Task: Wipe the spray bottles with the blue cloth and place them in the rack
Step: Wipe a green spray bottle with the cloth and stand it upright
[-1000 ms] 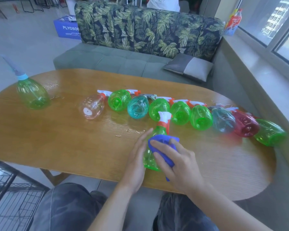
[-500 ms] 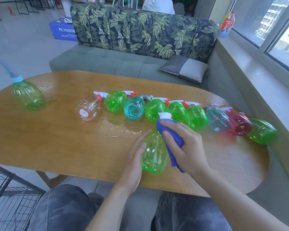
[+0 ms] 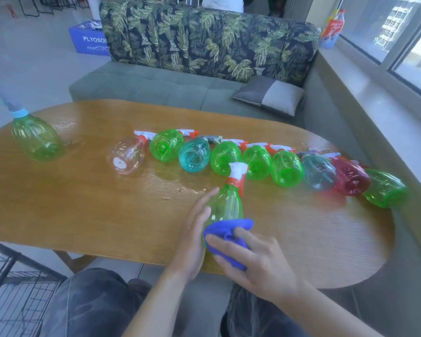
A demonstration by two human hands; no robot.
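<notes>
Glossy plastic on grained, polished wood

The bottles point(image 3: 225, 207) are clear tinted plastic, smooth and shiny; the cloth point(image 3: 229, 233) is soft, matt, fuzzy fabric. The table point(image 3: 83, 203) is wood with visible grain and a reflective sheen; the sofa point(image 3: 180, 79) is matt upholstery; the rack point(image 3: 10, 288) is dark wire.

Left hand point(image 3: 193, 235) flat against left side of green spray bottle point(image 3: 225, 205), fingers straight. Right hand point(image 3: 255, 259) at bottle base, fingers curled, pressing blue cloth point(image 3: 226, 233) onto it
</notes>
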